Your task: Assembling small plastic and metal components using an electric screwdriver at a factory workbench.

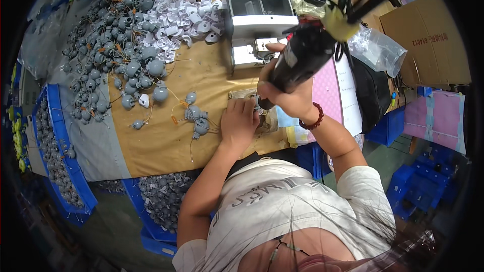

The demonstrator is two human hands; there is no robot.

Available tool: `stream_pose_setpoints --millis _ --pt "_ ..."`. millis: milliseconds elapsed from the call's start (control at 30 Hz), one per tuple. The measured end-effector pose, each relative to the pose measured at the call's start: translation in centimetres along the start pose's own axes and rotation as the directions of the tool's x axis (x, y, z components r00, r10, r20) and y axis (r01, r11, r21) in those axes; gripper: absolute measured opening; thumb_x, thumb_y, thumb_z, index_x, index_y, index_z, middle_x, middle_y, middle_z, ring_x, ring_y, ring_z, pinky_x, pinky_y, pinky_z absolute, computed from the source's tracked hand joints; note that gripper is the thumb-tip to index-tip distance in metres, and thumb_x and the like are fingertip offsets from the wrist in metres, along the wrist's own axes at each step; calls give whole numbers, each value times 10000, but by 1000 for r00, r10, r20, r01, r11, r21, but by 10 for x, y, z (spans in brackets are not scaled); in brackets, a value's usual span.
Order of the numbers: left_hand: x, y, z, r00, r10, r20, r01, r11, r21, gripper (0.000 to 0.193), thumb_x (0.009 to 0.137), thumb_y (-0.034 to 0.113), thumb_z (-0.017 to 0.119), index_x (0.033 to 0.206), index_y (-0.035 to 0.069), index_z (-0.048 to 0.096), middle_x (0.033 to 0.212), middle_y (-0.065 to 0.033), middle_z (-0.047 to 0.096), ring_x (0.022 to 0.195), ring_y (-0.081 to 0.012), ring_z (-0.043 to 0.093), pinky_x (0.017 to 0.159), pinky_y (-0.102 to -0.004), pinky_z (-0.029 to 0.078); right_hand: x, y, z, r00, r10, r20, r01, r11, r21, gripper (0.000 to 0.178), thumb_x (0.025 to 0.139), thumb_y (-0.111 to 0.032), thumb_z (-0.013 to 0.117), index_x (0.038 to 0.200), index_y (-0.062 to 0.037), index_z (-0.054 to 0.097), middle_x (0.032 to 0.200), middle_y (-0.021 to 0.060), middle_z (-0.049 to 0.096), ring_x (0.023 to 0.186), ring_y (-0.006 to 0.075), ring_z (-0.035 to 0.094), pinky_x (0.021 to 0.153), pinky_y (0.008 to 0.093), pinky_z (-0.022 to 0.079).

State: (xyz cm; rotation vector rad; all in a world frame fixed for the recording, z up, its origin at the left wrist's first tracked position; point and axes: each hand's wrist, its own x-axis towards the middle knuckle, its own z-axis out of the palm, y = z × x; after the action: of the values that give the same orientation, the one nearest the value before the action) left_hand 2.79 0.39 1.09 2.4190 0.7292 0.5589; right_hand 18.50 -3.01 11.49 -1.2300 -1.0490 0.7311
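Head view: brown carton (428, 40) beside clear bags (375, 48).

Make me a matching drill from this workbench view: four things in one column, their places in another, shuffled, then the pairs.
Things:
1. black power screwdriver
2. pile of grey round parts
3. cardboard box
4. silver machine

Places:
A. far right of the bench
B. held in the right hand, tip pointing down
C. far side of the bench, beyond both hands
D. spread over the bench's left part

The left hand presses down on the small workpiece under the tool's tip.

Pairs: 1-B, 2-D, 3-A, 4-C
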Motion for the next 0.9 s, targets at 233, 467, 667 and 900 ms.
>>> stream_pose_setpoints --millis 233,467,667,900 --pt "1 -3 2 1000 22 -14 -21 1000 3 399 755 141 723 1135 98 610 1022 -68 599 994 -286 573 783 -425 497 -18 19 -1 994 -85 74 90 994 -68 755 807 136 653 1448 11 274 808 97 624 682 143 600 638 263 484" --pt "4 -3 -4 1000 25 -15 -26 995 -96 370 747 92 703 1098 90 586 990 -87 577 979 -314 563 792 -434 499 -30 25 -8 922 -236 308 345 860 -377 596 820 103 646 1315 -65 360 877 86 607 768 189 619 698 331 518" --pt "3 -6 -6 998 62 -15 -64 986 -155 391 729 56 707 1095 77 572 983 -105 567 980 -329 552 805 -436 498 -50 40 -7 937 -222 271 162 960 227 453 832 113 634 1167 -93 410 845 110 562 756 241 602 699 390 535" --pt "3 -6 -2 997 68 -29 -71 984 -162 418 714 50 724 1102 76 568 983 -106 566 979 -332 545 819 -434 493 -50 36 2 959 -227 168 210 971 112 441 836 106 634 1145 -108 402 851 109 563 744 242 593 706 390 527"
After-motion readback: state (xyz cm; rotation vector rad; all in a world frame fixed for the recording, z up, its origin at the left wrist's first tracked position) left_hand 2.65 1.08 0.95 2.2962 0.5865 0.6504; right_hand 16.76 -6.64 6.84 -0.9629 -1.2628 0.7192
